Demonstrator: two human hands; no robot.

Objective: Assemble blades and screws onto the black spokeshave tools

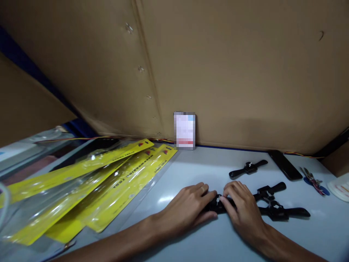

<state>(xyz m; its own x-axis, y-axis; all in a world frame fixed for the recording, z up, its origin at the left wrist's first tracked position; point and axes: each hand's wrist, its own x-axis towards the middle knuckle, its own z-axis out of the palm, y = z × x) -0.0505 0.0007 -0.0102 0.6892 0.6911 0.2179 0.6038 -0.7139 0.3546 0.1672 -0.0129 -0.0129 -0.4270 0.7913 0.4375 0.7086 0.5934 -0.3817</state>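
A black spokeshave [219, 207] lies on the table under both hands, with its middle and a small silvery part showing between them. My left hand [192, 203] is closed on its left side, hiding that handle. My right hand [241, 203] has thumb and fingers pinched at the middle, by the silvery part; whether they grip a nut there cannot be made out. Just right of my right hand lie two more black spokeshaves, an upper one [265, 191] and a lower one [280, 212], partly hidden. Another spokeshave [248, 168] rests farther back.
Yellow blister packs [120, 196] printed with woodworking tool lettering are spread at the left. A black phone [285, 165] and a bunch of keys [313, 182] lie at the right, near a white container [340, 186]. A blurred card [184, 131] leans on the brown board wall [240, 72].
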